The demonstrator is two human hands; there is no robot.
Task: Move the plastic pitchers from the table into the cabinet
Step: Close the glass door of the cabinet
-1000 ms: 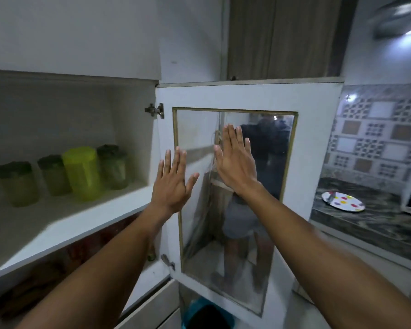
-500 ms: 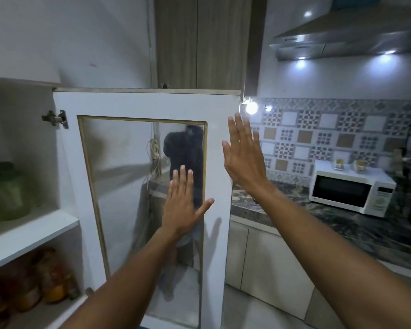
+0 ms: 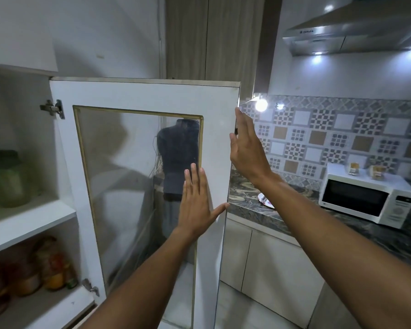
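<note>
The white cabinet door [image 3: 138, 93] with a glass pane stands open in front of me. My left hand [image 3: 196, 205] lies flat and spread against the door's lower right, over the pane's edge and the frame. My right hand [image 3: 247, 150] is at the door's free right edge, fingers together and extended, holding nothing. One green plastic pitcher [image 3: 7, 179] with a dark green lid stands on the cabinet's white upper shelf [image 3: 33, 222] at far left; other pitchers are out of view.
The lower cabinet shelf holds jars and bottles [image 3: 50, 264]. To the right, a dark marble counter [image 3: 259, 210] carries a white microwave [image 3: 365, 198] and a plate [image 3: 266, 201]. A range hood [image 3: 354, 34] hangs above. White base cabinets sit under the counter.
My view has swung right, so most pitchers left the frame. My right hand slid from the glass pane to the door's free edge; my left hand moved right along the door.
</note>
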